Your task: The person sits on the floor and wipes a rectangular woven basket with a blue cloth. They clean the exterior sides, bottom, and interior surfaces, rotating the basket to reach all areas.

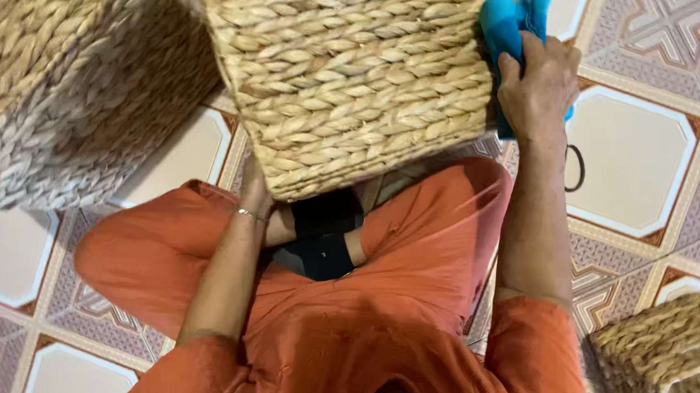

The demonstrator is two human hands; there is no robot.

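- A big woven basket [54, 77] stands at my far left on the tiled floor [640, 159], apart from the one I am working on.
- My left hand [253, 190] is under the near bottom edge of the basket in hand [350, 73]. Only its back and wrist show, with a thin bracelet [248, 212], so I cannot tell whether those fingers are curled or flat. It seems to be propping the basket from below.
- The basket in hand is tilted up over my crossed legs, one woven side turned toward me. I sit on the floor in orange clothes, a dark band [323, 236] at my ankles just beneath it.
- To do this well, I judge the left hand should brace the basket firmly so it does not rock when the right presses against it.
- My right hand [538, 86] is at the basket's right edge, fingers closed around a blue cloth [506, 23] that is pressed against the weave there.
- I would run the cloth along the braids rather than across them, so the fibres do not snag, and keep the pressure light on the loose straw ends.
- A small dark ring [575, 168] lies on the floor just right of my forearm.
- A smaller basket [667, 358] sits at the lower right, its open top partly in view, well apart from my hands.
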